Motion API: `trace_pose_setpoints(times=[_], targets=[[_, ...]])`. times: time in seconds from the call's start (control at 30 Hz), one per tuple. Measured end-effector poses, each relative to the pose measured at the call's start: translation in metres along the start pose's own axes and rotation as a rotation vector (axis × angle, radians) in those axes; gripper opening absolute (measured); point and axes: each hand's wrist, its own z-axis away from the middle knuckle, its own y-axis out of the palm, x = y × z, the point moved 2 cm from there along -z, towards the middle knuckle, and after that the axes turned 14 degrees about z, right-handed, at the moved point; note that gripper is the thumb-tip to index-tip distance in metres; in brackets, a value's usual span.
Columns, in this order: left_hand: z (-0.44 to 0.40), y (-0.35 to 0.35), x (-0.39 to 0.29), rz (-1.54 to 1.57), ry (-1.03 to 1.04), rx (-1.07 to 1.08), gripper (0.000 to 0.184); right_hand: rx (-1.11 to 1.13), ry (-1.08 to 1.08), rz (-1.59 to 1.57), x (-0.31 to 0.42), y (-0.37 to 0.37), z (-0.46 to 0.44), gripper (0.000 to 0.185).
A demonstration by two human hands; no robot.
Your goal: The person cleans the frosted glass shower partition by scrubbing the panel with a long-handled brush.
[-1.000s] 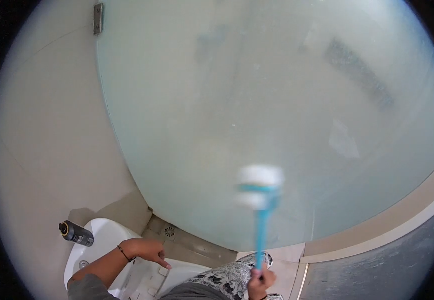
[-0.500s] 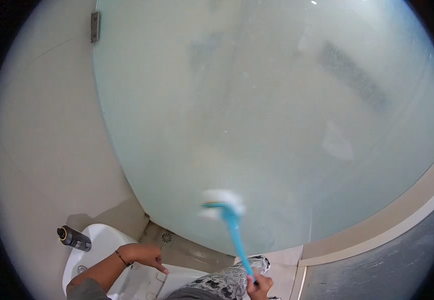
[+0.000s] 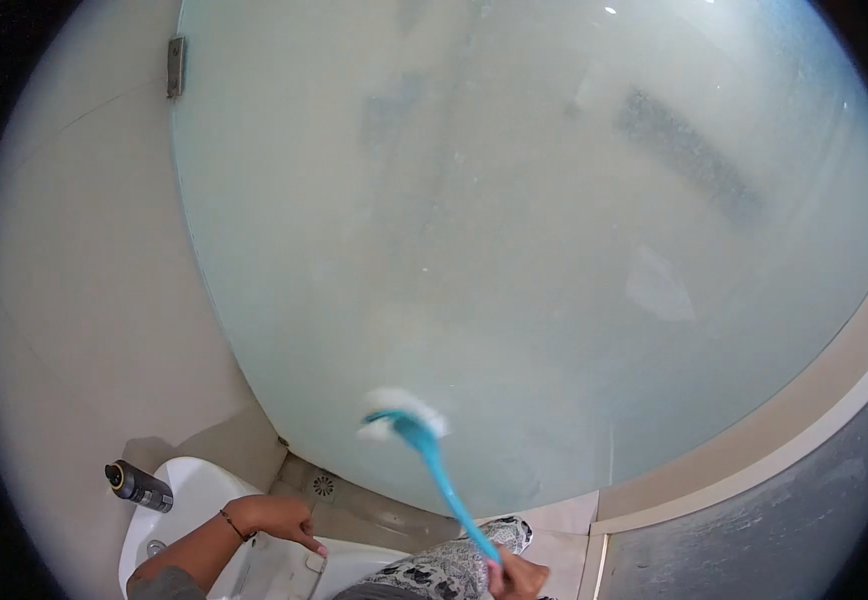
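My right hand (image 3: 518, 577) is closed around the handle of a turquoise toilet brush (image 3: 446, 488) at the bottom of the view. Its white bristle head (image 3: 406, 410) is against or just in front of the lower part of a frosted glass panel (image 3: 514, 300), slightly blurred. At lower left, my left hand (image 3: 282, 520) hangs above a white toilet (image 3: 189, 475), holding nothing. One digit of it points down, apart from the loosely bent others. Whether it touches the toilet I cannot tell.
A dark bottle (image 3: 140, 486) lies or leans on the toilet tank by the beige wall (image 3: 94, 280). A floor drain (image 3: 323, 485) sits near the glass's lower corner. A metal hinge (image 3: 176, 67) holds the glass at upper left. A grey surface (image 3: 754, 510) is at lower right.
The toilet brush's head has moved left along the glass, tilting the handle further left. My left hand stays over the toilet. The whole view has shifted slightly.
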Motion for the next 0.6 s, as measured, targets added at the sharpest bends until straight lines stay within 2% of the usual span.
trace_pose_setpoints(times=[0.03,0.07,0.1,0.17,0.2,0.23,0.27,0.3,0.33,0.4,0.43,0.47,0.5,0.57,0.6], targets=[[0.002,0.0,0.0,-0.003,-0.004,0.001,0.068,-0.031,-0.004,0.02,-0.006,-0.011,-0.004,0.018],[0.004,0.0,-0.001,0.026,0.011,-0.031,0.069,-0.134,-0.001,0.145,-0.009,-0.02,-0.008,0.018],[0.004,0.001,-0.002,0.056,0.027,-0.059,0.069,-0.143,0.061,0.278,-0.01,-0.034,-0.017,0.026],[-0.003,0.005,0.008,0.028,0.032,-0.05,0.071,-0.333,0.656,-0.31,-0.023,-0.019,-0.009,0.033],[-0.006,0.004,0.009,0.001,0.037,-0.055,0.072,-0.299,0.596,-0.301,-0.016,-0.019,-0.015,0.037],[-0.003,0.002,0.005,-0.007,0.042,-0.053,0.072,-0.227,0.553,-0.049,-0.043,0.006,0.039,0.034],[0.003,0.002,0.0,0.017,0.034,-0.069,0.07,-0.352,0.253,0.239,-0.032,0.013,0.036,0.022],[0.005,0.001,-0.004,0.044,0.026,-0.086,0.068,0.007,0.293,0.067,-0.029,0.01,0.04,0.02],[0.001,0.003,0.002,0.049,0.064,-0.081,0.068,0.061,0.066,0.244,-0.025,0.003,0.041,0.027],[-0.003,0.0,0.003,0.028,0.05,-0.051,0.067,-0.144,0.026,0.145,-0.023,-0.011,0.016,0.023],[-0.002,0.0,0.001,0.014,0.022,-0.007,0.067,-0.064,0.263,0.152,-0.033,-0.014,0.021,0.024],[0.007,-0.001,-0.009,0.025,0.003,-0.071,0.066,-0.032,0.27,0.246,-0.032,-0.029,0.002,0.033],[0.005,0.0,-0.008,0.012,0.003,-0.051,0.066,-0.141,0.329,0.361,-0.033,-0.031,-0.005,0.037],[0.002,0.001,-0.002,0.048,-0.024,-0.037,0.066,-0.246,0.647,-0.164,-0.027,-0.013,-0.008,0.036],[0.003,0.0,-0.005,0.031,-0.025,-0.033,0.066,-0.191,0.456,0.155,-0.029,-0.004,0.013,0.031]])
